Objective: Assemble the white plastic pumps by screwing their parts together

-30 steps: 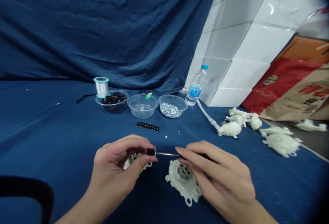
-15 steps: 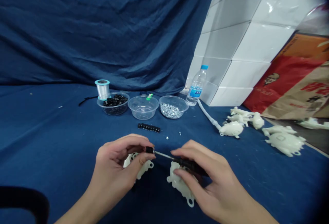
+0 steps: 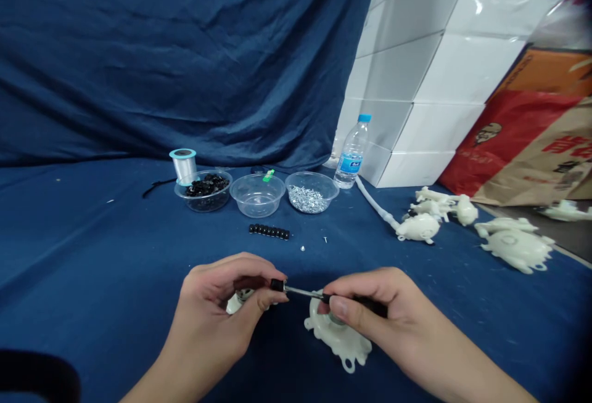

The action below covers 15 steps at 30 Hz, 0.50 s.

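Observation:
My left hand (image 3: 222, 310) pinches a small black piece (image 3: 276, 285) at the tip of a thin metal shaft. My right hand (image 3: 388, 317) grips the dark handle of that small screwdriver (image 3: 308, 293), which lies almost level between the hands. Under the right fingers a cream plastic toy shell (image 3: 340, 341) lies on the blue cloth, with a metal part showing in it. A second cream shell (image 3: 234, 304) is partly hidden behind my left hand.
Three clear bowls stand behind: black parts (image 3: 203, 188), an empty one (image 3: 258, 193), screws (image 3: 311, 192). Also a thread spool (image 3: 183, 164), a row of black beads (image 3: 269, 231), a water bottle (image 3: 350, 152), cream toy figures (image 3: 419, 227), white boxes (image 3: 425, 70), a paper bag (image 3: 531, 150).
Both hands have sunk a little lower in view and the screwdriver has levelled out. The right fingers shifted along the handle. The view tilted slightly.

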{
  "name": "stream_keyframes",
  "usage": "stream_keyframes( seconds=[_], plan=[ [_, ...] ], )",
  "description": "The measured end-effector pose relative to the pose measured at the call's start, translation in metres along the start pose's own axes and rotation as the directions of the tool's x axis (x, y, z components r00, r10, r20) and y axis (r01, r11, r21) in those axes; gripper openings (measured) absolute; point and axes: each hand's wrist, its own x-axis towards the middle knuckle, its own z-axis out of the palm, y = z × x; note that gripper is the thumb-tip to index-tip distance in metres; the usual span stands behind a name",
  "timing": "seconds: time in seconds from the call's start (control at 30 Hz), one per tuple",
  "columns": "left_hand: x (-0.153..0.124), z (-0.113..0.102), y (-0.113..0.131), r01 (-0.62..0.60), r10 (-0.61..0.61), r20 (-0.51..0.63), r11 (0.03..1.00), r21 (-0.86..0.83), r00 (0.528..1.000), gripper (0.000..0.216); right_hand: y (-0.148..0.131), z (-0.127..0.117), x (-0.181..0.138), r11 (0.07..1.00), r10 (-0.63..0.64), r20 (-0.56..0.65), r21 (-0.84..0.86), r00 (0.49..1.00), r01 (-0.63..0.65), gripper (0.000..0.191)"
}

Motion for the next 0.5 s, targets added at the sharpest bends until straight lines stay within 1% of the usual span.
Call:
stream_keyframes(
  seconds=[0.03,0.07,0.1,0.13,0.17,0.23,0.27,0.3,0.33,0.37,0.4,0.47,0.5],
  plan=[
    [0.000,0.000,0.000,0.011,-0.011,0.001,1.000,-0.002,1.000,0.025,0.002,-0.001,0.000,0.999,0.031,-0.003,0.013,1.000,-0.031,0.014],
    [0.000,-0.001,0.000,0.026,-0.026,0.000,1.000,-0.007,1.000,0.024,0.003,-0.002,0.000,1.000,0.022,-0.038,-0.001,0.999,-0.022,0.011],
    [0.001,-0.001,0.001,0.042,-0.042,0.003,0.999,-0.013,0.999,0.022,0.004,-0.003,-0.001,0.999,-0.028,-0.084,-0.038,0.996,0.025,0.013],
    [0.001,-0.001,0.001,0.059,-0.059,0.007,0.998,-0.023,0.998,0.019,0.005,-0.003,-0.001,0.990,-0.115,-0.130,-0.095,0.985,0.103,0.016],
    [0.001,0.000,0.001,0.073,-0.072,0.008,0.997,-0.031,0.997,0.017,0.006,-0.003,-0.001,0.966,-0.222,-0.163,-0.168,0.961,0.195,0.017],
    [0.001,0.001,0.002,0.081,-0.081,0.007,0.996,-0.044,0.997,0.015,0.006,-0.003,-0.002,0.871,-0.444,-0.181,-0.315,0.877,0.376,0.021],
    [0.000,0.001,0.002,0.083,-0.083,0.004,0.995,-0.047,0.997,0.015,0.006,-0.002,-0.002,0.819,-0.521,-0.180,-0.378,0.834,0.431,0.023],
    [0.000,0.002,0.002,0.085,-0.085,0.002,0.995,-0.047,0.996,0.016,0.005,-0.001,-0.003,0.781,-0.568,-0.181,-0.426,0.803,0.456,0.024],
    [-0.001,0.003,0.002,0.089,-0.089,0.002,0.995,-0.045,0.996,0.017,0.004,0.000,-0.003,0.769,-0.579,-0.185,-0.448,0.794,0.456,0.022],
    [-0.001,0.003,0.002,0.084,-0.084,0.006,0.996,-0.042,0.996,0.018,0.003,0.001,-0.003,0.786,-0.557,-0.199,-0.440,0.807,0.434,0.020],
    [-0.001,0.003,0.003,0.074,-0.074,0.008,0.997,-0.037,0.997,0.020,0.001,0.001,-0.003,0.826,-0.504,-0.214,-0.403,0.837,0.394,0.019],
    [-0.001,0.001,0.005,0.019,-0.019,0.009,1.000,-0.002,1.000,0.022,-0.003,0.002,-0.003,0.926,-0.328,-0.182,-0.257,0.927,0.277,0.027],
    [0.000,0.000,0.006,-0.014,0.014,0.012,1.000,0.025,1.000,0.022,-0.004,0.002,-0.004,0.966,-0.217,-0.130,-0.173,0.968,0.193,0.033]
  ],
)
